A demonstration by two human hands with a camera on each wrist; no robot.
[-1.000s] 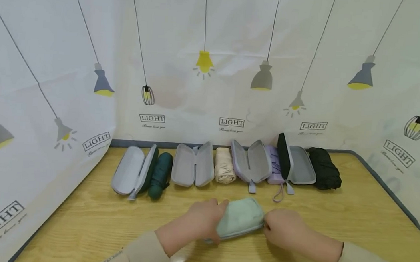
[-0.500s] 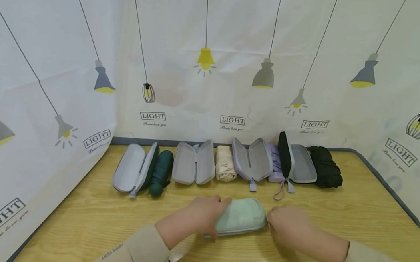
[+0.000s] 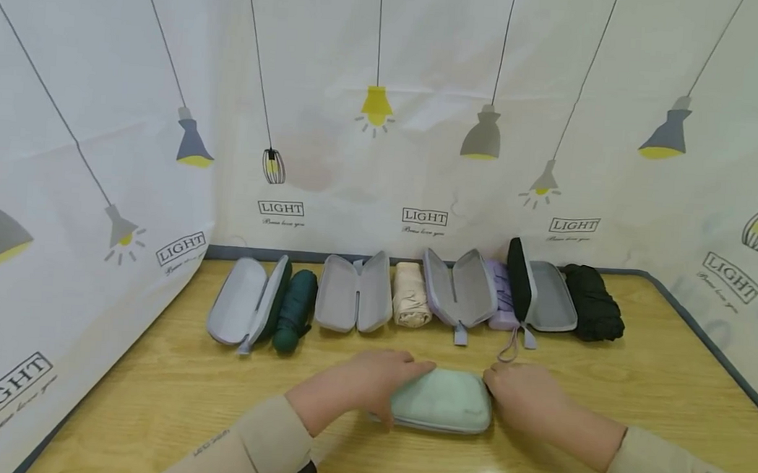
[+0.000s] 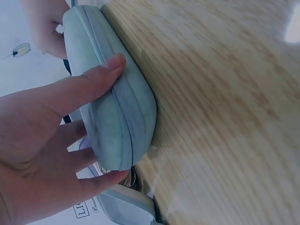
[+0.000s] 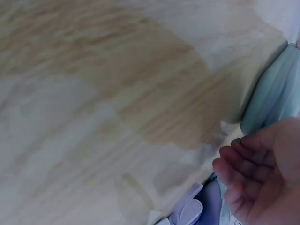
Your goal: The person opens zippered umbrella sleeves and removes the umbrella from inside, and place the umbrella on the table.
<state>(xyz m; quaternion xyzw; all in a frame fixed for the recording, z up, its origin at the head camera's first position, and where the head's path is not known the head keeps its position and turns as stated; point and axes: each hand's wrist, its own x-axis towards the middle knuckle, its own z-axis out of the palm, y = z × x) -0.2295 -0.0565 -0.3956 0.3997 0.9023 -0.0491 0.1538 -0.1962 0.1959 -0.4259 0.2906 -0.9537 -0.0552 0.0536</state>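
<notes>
A mint green zip-up case lies closed-looking on the table in front of the person. My left hand grips its left end. In the left wrist view the thumb lies across the zip seam and the fingers curve round the far side. At the case's right far corner is my right hand, with curled fingers. The right wrist view shows its thumb and forefinger pinching a small dark green zip pull, most of it hidden by the fingers.
Along the back stand several open zip cases, including a dark green one, a grey-lined one and a black one. Between them lie folded umbrellas: teal, beige, lilac and black.
The mint case has turned so its right end sits nearer the person. My right hand has shifted slightly away, from the right end to its far corner. My left hand keeps its grip.
</notes>
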